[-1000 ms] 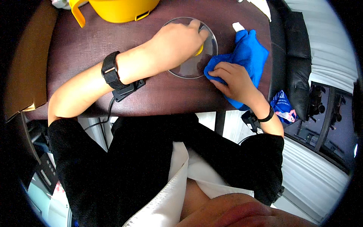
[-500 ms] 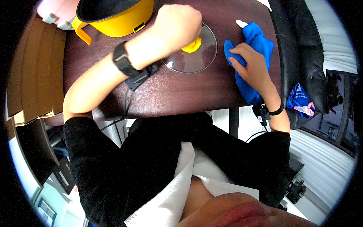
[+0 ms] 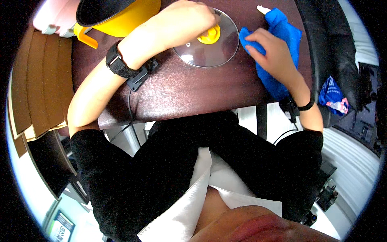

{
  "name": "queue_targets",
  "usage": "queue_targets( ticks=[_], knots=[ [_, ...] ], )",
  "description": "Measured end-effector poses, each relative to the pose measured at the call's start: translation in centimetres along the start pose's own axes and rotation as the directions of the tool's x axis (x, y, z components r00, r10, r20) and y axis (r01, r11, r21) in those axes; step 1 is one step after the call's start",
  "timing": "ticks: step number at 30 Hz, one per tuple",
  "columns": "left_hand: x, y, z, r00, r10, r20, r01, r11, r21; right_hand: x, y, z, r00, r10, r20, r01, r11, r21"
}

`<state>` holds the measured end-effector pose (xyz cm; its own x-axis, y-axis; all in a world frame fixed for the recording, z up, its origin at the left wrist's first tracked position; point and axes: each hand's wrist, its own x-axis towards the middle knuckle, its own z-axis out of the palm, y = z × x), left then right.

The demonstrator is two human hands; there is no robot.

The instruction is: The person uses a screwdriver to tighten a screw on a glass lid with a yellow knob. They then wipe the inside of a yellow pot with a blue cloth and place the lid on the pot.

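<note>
My left hand (image 3: 195, 19) is over the far side of a round glass lid (image 3: 227, 44), its curled fingers beside the yellow knob (image 3: 209, 35). The back of the hand hides the fingertips, so whatever they hold is out of sight. The lid lies on the table with its knob up. At the right, my right hand (image 3: 275, 56) rests on a crumpled blue cloth (image 3: 287, 34), thumb and fingers bent around a fold of it. A small white piece (image 3: 263, 9) sticks out at the cloth's far end.
A yellow pot (image 3: 129, 20) with a dark inside and a side handle stands at the far left of the brown table (image 3: 181, 94). Beyond it is a pink object (image 3: 54, 18). Black seating with a blue packet (image 3: 332, 94) borders the right side.
The whole view has shifted slightly. My left hand has come a little nearer to the lid's knob. My right hand stays at the blue cloth.
</note>
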<state>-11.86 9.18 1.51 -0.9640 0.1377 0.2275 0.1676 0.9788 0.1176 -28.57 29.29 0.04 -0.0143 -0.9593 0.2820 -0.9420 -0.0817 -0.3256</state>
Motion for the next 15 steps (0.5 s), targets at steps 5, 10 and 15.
queue_targets(
  ticks=[5, 10, 15],
  knots=[
    [-0.2, 0.7, 0.2, 0.972, -0.196, 0.133, 0.189, 0.980, 0.059, 0.6, 1.1, 0.4, 0.999, -0.031, -0.022, 0.031, 0.999, -0.032],
    [-0.6, 0.5, 1.8, 0.958, -0.271, 0.091, 0.272, 0.962, 0.000, 3.1, 2.3, 1.7, 0.991, -0.107, -0.080, 0.103, 0.993, -0.053],
    [-0.6, -0.2, 2.5, 0.959, -0.267, 0.091, 0.275, 0.957, -0.089, 7.0, 2.4, 3.6, 0.996, 0.010, -0.088, -0.010, 1.000, -0.004]
  ],
)
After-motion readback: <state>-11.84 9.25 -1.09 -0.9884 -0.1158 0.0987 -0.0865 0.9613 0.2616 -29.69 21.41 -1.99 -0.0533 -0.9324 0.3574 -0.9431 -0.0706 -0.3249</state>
